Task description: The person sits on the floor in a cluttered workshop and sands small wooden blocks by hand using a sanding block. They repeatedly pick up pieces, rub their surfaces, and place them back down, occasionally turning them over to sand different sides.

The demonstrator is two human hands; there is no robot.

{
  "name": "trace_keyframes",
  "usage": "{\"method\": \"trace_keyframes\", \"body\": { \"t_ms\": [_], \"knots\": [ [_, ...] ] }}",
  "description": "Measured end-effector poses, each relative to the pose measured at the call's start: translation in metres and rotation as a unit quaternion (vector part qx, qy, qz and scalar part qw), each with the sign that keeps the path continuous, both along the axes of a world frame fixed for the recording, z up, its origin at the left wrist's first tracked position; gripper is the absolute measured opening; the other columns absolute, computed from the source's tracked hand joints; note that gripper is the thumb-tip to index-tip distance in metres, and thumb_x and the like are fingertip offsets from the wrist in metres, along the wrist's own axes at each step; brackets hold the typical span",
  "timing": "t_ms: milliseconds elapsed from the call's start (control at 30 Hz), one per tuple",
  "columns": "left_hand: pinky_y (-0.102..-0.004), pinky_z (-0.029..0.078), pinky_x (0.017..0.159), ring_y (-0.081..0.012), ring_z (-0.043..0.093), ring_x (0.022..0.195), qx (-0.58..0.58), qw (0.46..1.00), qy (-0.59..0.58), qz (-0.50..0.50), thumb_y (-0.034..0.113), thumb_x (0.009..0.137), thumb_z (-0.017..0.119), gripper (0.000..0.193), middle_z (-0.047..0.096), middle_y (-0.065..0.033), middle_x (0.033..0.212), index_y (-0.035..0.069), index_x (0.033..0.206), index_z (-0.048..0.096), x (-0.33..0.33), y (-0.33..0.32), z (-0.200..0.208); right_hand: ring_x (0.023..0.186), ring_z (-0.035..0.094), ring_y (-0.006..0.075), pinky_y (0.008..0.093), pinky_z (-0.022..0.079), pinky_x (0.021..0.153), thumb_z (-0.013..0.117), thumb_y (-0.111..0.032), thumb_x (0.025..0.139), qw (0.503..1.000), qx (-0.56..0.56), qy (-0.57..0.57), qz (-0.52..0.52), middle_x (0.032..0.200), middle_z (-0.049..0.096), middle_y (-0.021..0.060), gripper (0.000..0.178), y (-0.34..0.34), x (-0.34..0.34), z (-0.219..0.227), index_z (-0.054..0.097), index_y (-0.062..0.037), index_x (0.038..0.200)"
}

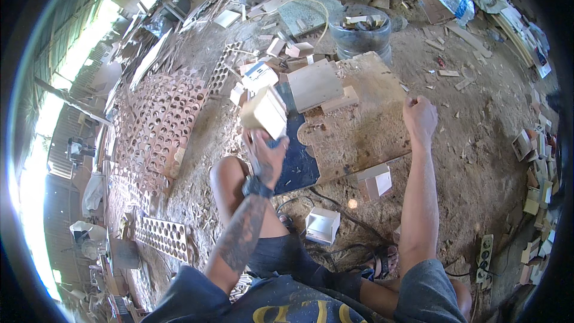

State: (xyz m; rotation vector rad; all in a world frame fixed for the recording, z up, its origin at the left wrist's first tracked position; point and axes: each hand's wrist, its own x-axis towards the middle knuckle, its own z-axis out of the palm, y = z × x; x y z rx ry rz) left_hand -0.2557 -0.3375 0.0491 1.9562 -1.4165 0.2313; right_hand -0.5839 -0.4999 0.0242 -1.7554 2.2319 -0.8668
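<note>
My left hand (266, 154), with a dark band at its wrist, grips a small pale wooden box (266, 113) from below, tilted above the dark blue end of the work surface. My right hand (421, 115) is closed at the right edge of the brown work board (373, 119); whatever its fingers hold, if anything, is hidden. On the board lie a flat wooden panel (315, 85) and a wooden block (339, 100). Beyond the held box is a white box with a blue mark (259, 76).
A drum-like plastic tub (361, 37) with scraps stands beyond the board. Perforated wooden sheets (158, 116) lie at the left. Near my legs are two small boxes (322, 225) (374, 182) and black cables (359, 222). Many box pieces (538, 191) line the right side.
</note>
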Motion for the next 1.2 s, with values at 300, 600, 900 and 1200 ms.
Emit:
{"method": "trace_keyframes", "body": {
  "t_ms": [300, 600, 900, 1200],
  "knots": [
    [-0.0485, 0.045, 0.086, -0.0358, 0.056, 0.099, 0.022, 0.999, -0.026, 0.036, 0.051, 0.075, 0.079, 0.061, 0.057, -0.0194, 0.098, 0.0, 0.099, 0.056, -0.004, 0.038, 0.069, 0.092, 0.067, 0.0389, 0.0474, 0.052, 0.085, 0.058, -0.033, 0.086, 0.999, 0.022, -0.037, -0.015, 0.093, 0.071, 0.0214, 0.034, 0.001, -0.003, -0.003, 0.073, -0.0033, 0.091],
    [-0.0396, 0.049, 0.094, -0.0305, 0.064, 0.105, 0.154, 0.981, 0.105, -0.055, 0.041, 0.075, 0.076, 0.066, 0.065, -0.0237, 0.114, -0.005, 0.119, 0.058, 0.075, -0.128, 0.028, 0.092, 0.067, 0.0387, 0.047, 0.052, 0.084, 0.056, -0.031, 0.086, 0.998, -0.001, -0.045, -0.033, 0.093, 0.07, 0.0236, 0.034, 0.0, -0.001, -0.001, 0.073, -0.0017, 0.09],
    [-0.0401, 0.052, 0.087, -0.0345, 0.068, 0.096, 0.159, 0.981, 0.103, 0.051, 0.04, 0.063, 0.071, 0.056, 0.071, -0.0234, 0.1, -0.001, 0.101, 0.071, 0.08, -0.21, 0.006, 0.093, 0.067, 0.04, 0.0478, 0.05, 0.087, 0.054, -0.033, 0.086, 0.998, 0.012, -0.047, -0.026, 0.093, 0.07, 0.0238, 0.036, -0.005, 0.001, -0.002, 0.073, -0.0025, 0.09],
    [-0.0405, 0.054, 0.082, -0.0346, 0.07, 0.093, 0.113, 0.988, 0.095, 0.051, 0.043, 0.063, 0.07, 0.056, 0.071, -0.0235, 0.099, -0.003, 0.095, 0.072, 0.114, -0.257, -0.02, 0.093, 0.067, 0.0376, 0.046, 0.05, 0.088, 0.056, -0.036, 0.084, 0.997, 0.025, -0.051, -0.044, 0.093, 0.071, 0.0224, 0.037, -0.002, 0.003, -0.002, 0.072, -0.0028, 0.087]
  ]
}}
